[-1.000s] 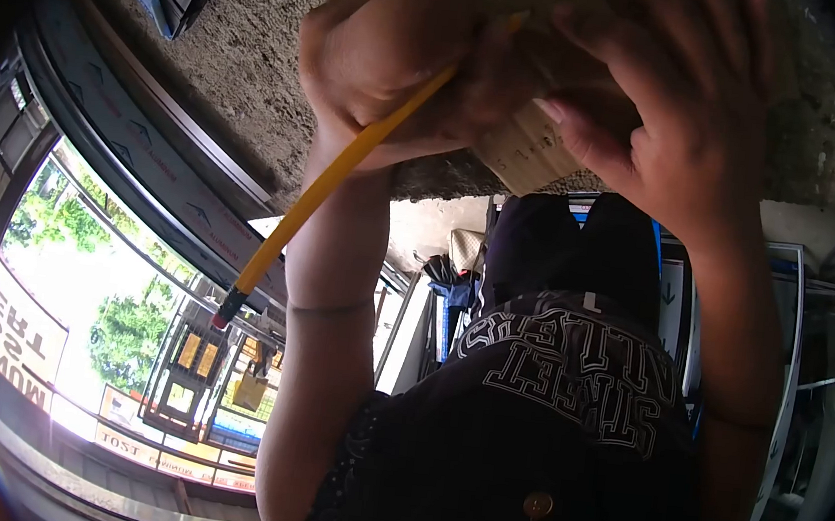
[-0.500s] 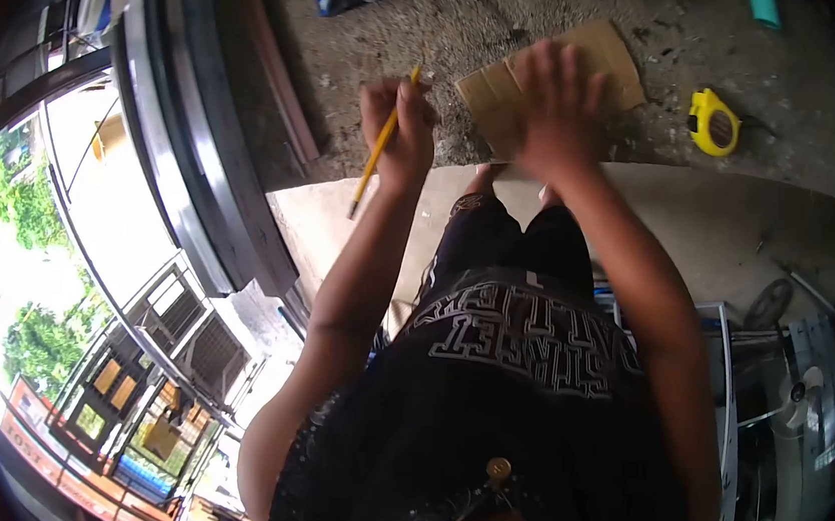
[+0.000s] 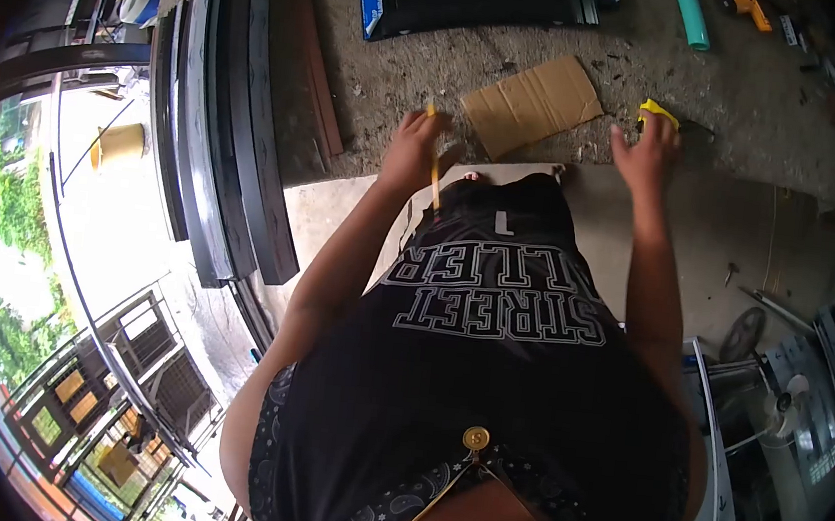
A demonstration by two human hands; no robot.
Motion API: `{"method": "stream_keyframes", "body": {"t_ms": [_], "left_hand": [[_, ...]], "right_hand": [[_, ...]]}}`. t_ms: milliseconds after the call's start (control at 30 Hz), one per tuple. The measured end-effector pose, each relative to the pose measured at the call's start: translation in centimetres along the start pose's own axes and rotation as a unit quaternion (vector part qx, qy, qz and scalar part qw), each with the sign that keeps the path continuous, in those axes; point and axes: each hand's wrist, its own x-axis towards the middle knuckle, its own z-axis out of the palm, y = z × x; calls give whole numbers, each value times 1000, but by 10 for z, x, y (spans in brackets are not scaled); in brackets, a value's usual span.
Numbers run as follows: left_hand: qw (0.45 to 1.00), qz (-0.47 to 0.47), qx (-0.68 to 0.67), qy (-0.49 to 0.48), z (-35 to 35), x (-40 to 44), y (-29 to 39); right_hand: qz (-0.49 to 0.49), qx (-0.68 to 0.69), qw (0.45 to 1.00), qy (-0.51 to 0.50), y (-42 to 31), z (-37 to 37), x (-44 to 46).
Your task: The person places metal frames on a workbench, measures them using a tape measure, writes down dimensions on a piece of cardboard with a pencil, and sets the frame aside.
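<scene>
My left hand (image 3: 413, 152) is closed round a yellow pencil (image 3: 436, 177), which points up past the fingers and down toward my shirt. My right hand (image 3: 647, 157) reaches over a yellow tape measure (image 3: 660, 110), its thumb spread away from the fingers. The fingertips overlap the tape's near side; whether they press on it I cannot tell. Between my hands a creased piece of brown cardboard (image 3: 535, 106) lies flat on the rough, dirty work surface (image 3: 395, 78), with neither hand on it.
Long dark metal profiles (image 3: 220, 121) and a reddish-brown strip (image 3: 319, 80) lie at the left. Farther back are a black and blue item (image 3: 462, 9), a turquoise bottle (image 3: 693, 21) and an orange tool (image 3: 748, 9). A fan (image 3: 786, 401) stands at lower right.
My right hand has left the cardboard and moved right to the tape measure. My left hand still holds the pencil. The view has shifted, showing more of the surface's far side.
</scene>
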Motion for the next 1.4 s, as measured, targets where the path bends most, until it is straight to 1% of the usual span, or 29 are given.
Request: {"method": "stream_keyframes", "body": {"t_ms": [67, 133, 167, 233, 300, 400, 433, 467, 500, 533, 567, 600, 667, 700, 800, 833, 933, 1033, 1133, 1233, 1333, 1400], "left_hand": [[997, 39, 72, -1, 17, 29, 14], [993, -3, 117, -32, 34, 50, 28], [989, -30, 136, -50, 41, 54, 35], [987, -39, 121, -98, 49, 63, 25], [983, -34, 122, -134, 36, 72, 20], [992, -21, 99, -72, 30, 73, 15], [996, 2, 93, -7, 31, 74, 20], [995, -77, -40, 50, 35, 77, 27], [967, -154, -172, 106, 43, 81, 37], [913, -229, -300, 158, 54, 80, 47], [846, -213, -437, 220, 74, 81, 38], [849, -209, -431, 225, 86, 83, 35], [852, -202, -421, 236, 102, 89, 35], [875, -197, -373, 238, 107, 90, 36], [916, -231, -216, 248, 126, 85, 24], [920, -232, -182, 259, 110, 89, 42], [940, -256, -57, 220, 109, 78, 39], [950, -221, -39, 219, 110, 74, 33], [938, -211, -65, 266, 114, 74, 39], [947, -186, -43, 258, 115, 72, 36], [951, -181, -21, 250, 118, 71, 33], [950, -181, -30, 254, 119, 72, 31]], "right_hand": [[9, -81, 996, 19, 25, -12, 10], [21, 61, 996, -57, 63, 14, 17], [24, 131, 986, -101, 73, 20, 20], [13, 89, 988, -122, 80, 23, 22], [7, 66, 988, -141, 82, 24, 26], [-14, 8, 990, -139, 78, 14, 30], [-50, 26, 992, -114, 71, 5, 33], [-86, 45, 992, -86, 61, -4, 40], [-120, 64, 989, -60, 50, -7, 43], [-161, 127, 976, -75, 38, 1, 46], [-199, 188, 958, -89, 25, 16, 53], [-236, 246, 935, -99, 13, 30, 62], [-240, 250, 935, -80, -15, 55, 72], [-243, 252, 934, -73, -21, 63, 73], [-230, 227, 941, -105, -22, 73, 66], [-227, 204, 945, -116, -22, 73, 65], [-224, 144, 952, -151, -20, 63, 62], [-228, 118, 953, -161, -25, 63, 69], [-231, 117, 953, -157, -27, 64, 71], [-242, 124, 951, -147, -24, 70, 70], [-239, 139, 949, -155, -24, 72, 69], [-242, 122, 951, -146, -27, 70, 72]]}}
